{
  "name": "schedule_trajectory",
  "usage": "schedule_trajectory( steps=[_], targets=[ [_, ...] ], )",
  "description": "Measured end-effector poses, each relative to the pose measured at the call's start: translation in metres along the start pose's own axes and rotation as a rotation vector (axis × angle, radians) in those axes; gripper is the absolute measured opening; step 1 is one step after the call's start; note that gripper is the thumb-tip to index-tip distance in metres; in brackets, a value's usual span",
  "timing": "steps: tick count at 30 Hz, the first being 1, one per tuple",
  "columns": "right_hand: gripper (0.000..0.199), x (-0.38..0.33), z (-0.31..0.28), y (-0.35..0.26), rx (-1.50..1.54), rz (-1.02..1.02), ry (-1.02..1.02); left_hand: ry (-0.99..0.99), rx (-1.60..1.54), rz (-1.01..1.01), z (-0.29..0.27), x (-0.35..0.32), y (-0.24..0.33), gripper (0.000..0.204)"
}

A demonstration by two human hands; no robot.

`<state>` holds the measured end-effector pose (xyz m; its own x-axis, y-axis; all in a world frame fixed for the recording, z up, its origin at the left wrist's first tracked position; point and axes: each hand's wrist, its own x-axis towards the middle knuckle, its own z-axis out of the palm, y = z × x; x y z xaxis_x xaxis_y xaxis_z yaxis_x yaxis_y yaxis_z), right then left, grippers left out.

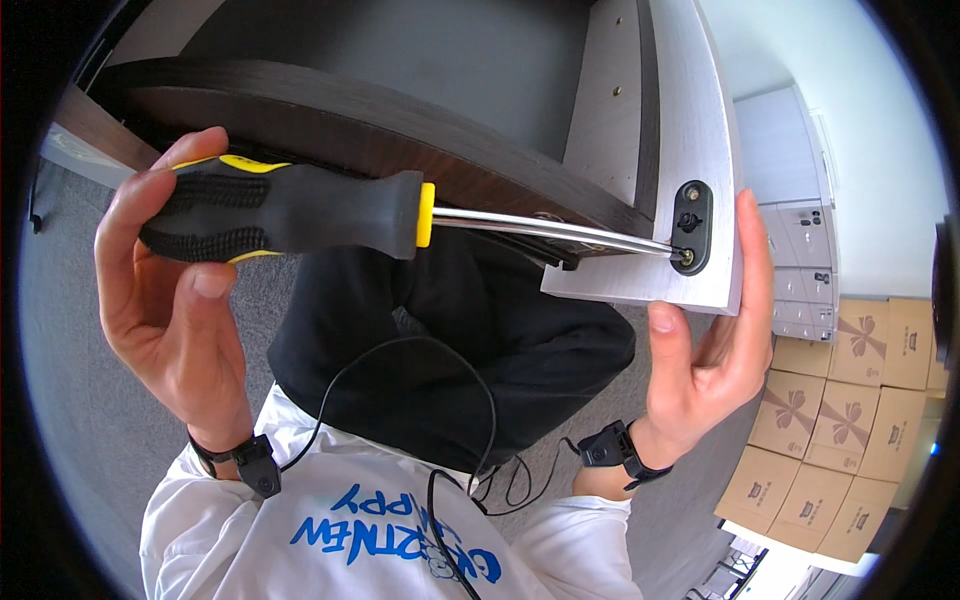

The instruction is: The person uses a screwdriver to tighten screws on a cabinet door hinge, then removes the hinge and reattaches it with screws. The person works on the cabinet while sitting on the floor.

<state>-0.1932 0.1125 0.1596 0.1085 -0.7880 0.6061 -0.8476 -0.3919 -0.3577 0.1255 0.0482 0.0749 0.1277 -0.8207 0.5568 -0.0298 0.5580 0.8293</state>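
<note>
A black and yellow screwdriver (340,208) lies level in my left hand (165,320), its handle's end held between thumb and curled fingers. The long metal shaft points right. At its tip is a screw (687,258) in the lower hole of a black oval plate (691,222). This plate, with a small knob at its middle, sits on a pale grey wooden panel (640,283). My right hand (705,375) grips the panel's lower right corner, thumb at the bottom edge and fingers along the right side.
Dark wooden boards (400,120) of the cabinet are in front of me. Brown cardboard boxes (825,425) are stacked at the right, beside pale lockers (800,230). A black cable (490,390) loops over my legs. Grey carpet (110,400) covers the floor.
</note>
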Motion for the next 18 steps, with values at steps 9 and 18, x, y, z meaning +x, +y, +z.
schedule_trajectory(
  steps=[9,18],
  targets=[
    [0.064,0.002,-0.004,0.004,-0.044,-0.059,0.001,-0.224,0.332,0.015,-0.012,0.026,0.004,0.049],
    [0.058,0.0,-0.001,0.001,-0.11,-0.128,0.056,-0.411,0.854,0.63,-0.042,0.073,0.004,0.051]
  ],
)
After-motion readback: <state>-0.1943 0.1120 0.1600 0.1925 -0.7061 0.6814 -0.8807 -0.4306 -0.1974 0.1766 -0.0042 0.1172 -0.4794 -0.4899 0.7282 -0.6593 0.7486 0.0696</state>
